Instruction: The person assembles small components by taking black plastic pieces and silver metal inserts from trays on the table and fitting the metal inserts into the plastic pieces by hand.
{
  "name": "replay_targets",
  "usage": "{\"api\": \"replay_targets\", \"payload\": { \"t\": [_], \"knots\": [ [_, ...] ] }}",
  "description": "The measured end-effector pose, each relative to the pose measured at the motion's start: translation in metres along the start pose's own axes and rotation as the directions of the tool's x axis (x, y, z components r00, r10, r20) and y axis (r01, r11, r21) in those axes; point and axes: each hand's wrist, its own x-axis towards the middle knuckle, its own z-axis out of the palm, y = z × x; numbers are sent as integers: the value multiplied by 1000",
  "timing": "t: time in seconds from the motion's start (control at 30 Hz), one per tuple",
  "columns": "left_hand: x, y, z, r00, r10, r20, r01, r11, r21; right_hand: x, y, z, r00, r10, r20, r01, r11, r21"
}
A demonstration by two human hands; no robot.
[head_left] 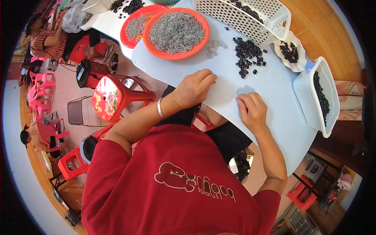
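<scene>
My left hand (194,88) is closed above the near edge of the pale blue table (156,72), thumb and fingers pressed together. Whatever its fingers may hold is hidden. My right hand (253,111), to the right of it, is also curled shut over the tabletop, with nothing I can make out in the pinch. Beyond the hands, a pile of small black plastic parts (247,55) lies loose on the table. A few small metal springs (215,47) are scattered left of that pile. An orange-red basin (148,43) full of such springs (178,32) stands at the far left.
Behind the basin sits a red plate (124,33) with more springs. A white perforated basket (235,21) stands at the back. At the right are a scalloped dish (301,64) and a white tub (301,96), both holding black parts. A red stool (125,94) stands left of the table.
</scene>
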Motion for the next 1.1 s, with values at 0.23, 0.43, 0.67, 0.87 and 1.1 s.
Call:
{"api": "replay_targets", "payload": {
  "t": [0.23, 0.43, 0.67, 0.87, 1.1],
  "knots": [
    [-1, -9, -7, 999, 36, -5, -36, 977, -209, 9, -10, 12, 999, 31, -40, -36, 992, -124],
    [0, -23, -17, 993, -92, 74, 118, 805, -582, 86, -32, 50, 995, -5, -99, -16, 977, -211],
    [-1, -31, -21, 983, -179, 47, 159, 684, -712, 131, -23, 76, 955, 77, 286, 18, 948, -318],
    [1, -36, -23, 987, -150, 60, 144, 656, -741, 116, -28, 67, 927, 90, 364, 41, 941, -336],
    [-1, -32, -25, 986, -137, 90, 160, 681, -715, 105, -34, 71, 986, -15, 166, 59, 963, -263]
  ]
}}
